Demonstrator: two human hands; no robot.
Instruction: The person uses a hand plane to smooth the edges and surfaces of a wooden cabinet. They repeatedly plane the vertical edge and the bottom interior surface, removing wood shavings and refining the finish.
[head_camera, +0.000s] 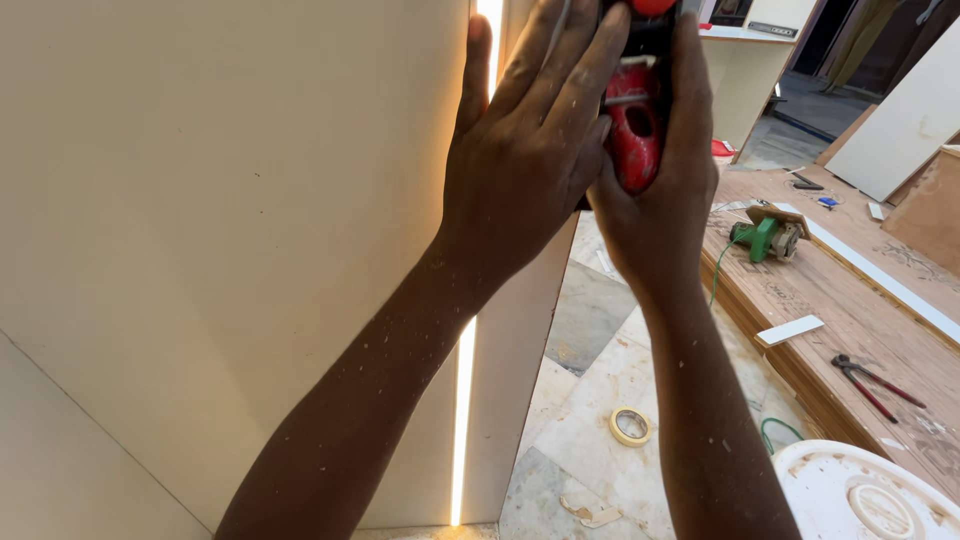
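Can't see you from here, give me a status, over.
Both hands, left and right, gripping red hand tool. Tool against cream panel edge. Nothing blocking.

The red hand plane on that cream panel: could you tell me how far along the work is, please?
Done: wood dust specks both forearms. In hand: left hand and right hand grip the red plane at the cream panel edge. How much edge remains can't be told.
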